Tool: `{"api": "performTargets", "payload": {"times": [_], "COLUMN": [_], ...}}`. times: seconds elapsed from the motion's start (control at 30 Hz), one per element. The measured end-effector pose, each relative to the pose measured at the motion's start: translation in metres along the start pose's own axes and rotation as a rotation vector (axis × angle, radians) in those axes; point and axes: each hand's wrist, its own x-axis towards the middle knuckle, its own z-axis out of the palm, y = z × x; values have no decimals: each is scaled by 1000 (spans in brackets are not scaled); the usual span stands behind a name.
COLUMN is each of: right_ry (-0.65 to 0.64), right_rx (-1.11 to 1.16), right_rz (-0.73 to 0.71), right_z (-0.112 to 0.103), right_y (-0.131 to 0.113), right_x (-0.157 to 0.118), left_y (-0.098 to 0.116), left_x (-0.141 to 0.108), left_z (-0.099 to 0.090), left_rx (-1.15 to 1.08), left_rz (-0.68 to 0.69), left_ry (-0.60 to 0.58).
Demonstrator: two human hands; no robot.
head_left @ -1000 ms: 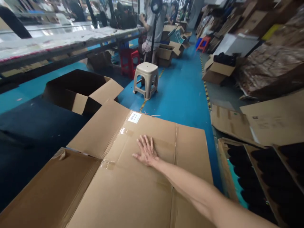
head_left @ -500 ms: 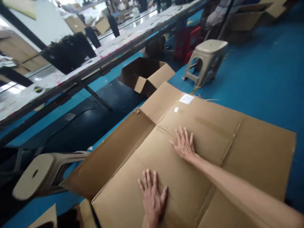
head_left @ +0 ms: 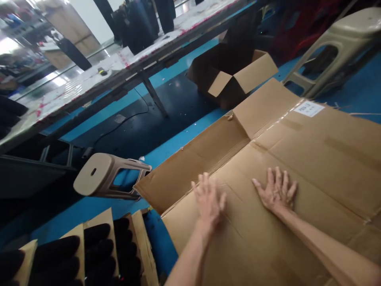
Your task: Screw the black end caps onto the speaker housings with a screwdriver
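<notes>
A large flattened cardboard box (head_left: 253, 234) lies before me, its left flap (head_left: 196, 159) angled up along the fold. Near that fold, my left hand (head_left: 210, 200) touches the cardboard with fingers spread, slightly blurred. My right hand (head_left: 276, 190) rests palm down to its right, fingers apart. Neither hand holds anything. A white printed label (head_left: 308, 108) is stuck near the far edge of the cardboard.
A beige stool (head_left: 95, 174) lies tipped at the left, and another stool (head_left: 333, 43) stands at the upper right. An open carton (head_left: 256, 73) sits beyond the cardboard. Lower left, a box with dividers (head_left: 113, 242) holds black rolls. A long table (head_left: 119, 63) crosses behind.
The view has swung left, bringing the box of black rolls into sight. My left hand has moved up to the fold beside the flap. My right hand stays flat on the cardboard.
</notes>
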Motion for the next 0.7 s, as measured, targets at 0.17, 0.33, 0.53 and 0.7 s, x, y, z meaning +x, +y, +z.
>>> {"api": "performTargets", "payload": {"times": [0.17, 0.33, 0.53, 0.7], "right_ry": [0, 0, 21, 37], "right_rx": [-37, -93, -138, -130], "right_rz": [17, 21, 14, -1], "right_z": [6, 11, 16, 23], "right_y": [3, 6, 9, 15], "right_x": [-3, 0, 3, 2], "left_y": [-90, -97, -116, -124], "left_x": [31, 28, 44, 50], "left_z": [-24, -19, -30, -27], "left_rx": [24, -13, -32, 19], "left_rz": [-88, -69, -15, -32], "left_ry": [-32, -71, -64, -62]}}
